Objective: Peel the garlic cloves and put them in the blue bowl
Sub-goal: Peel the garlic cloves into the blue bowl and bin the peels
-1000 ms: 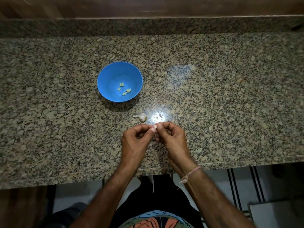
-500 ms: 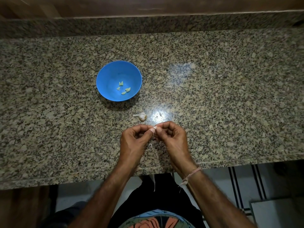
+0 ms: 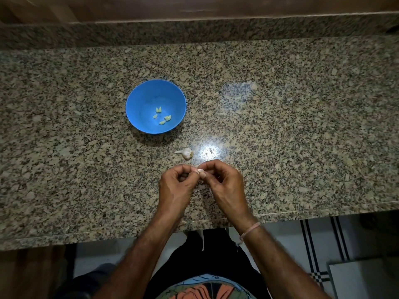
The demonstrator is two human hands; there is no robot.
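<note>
The blue bowl (image 3: pixel 138 98) stands on the granite counter and holds several peeled, yellowish garlic cloves (image 3: pixel 162 117). A small garlic bulb (image 3: pixel 185 153) lies on the counter between the bowl and my hands. My left hand (image 3: pixel 176 188) and my right hand (image 3: pixel 224 186) meet just above the counter, fingers curled, and both pinch one small pale garlic clove (image 3: pixel 199 170) between their fingertips. Most of that clove is hidden by the fingers.
The speckled granite counter (image 3: pixel 302 137) runs the full width, with a raised granite back ledge (image 3: pixel 194 31) behind it. Its front edge (image 3: pixel 323 209) lies close below my wrists. A bright light glare sits right of the bulb. Small skin scraps (image 3: pixel 197 191) lie under my hands.
Both hands stay together on the clove; the fingertips shift slightly as they work at it. The view has drifted a little. Bowl and bulb have not moved.
</note>
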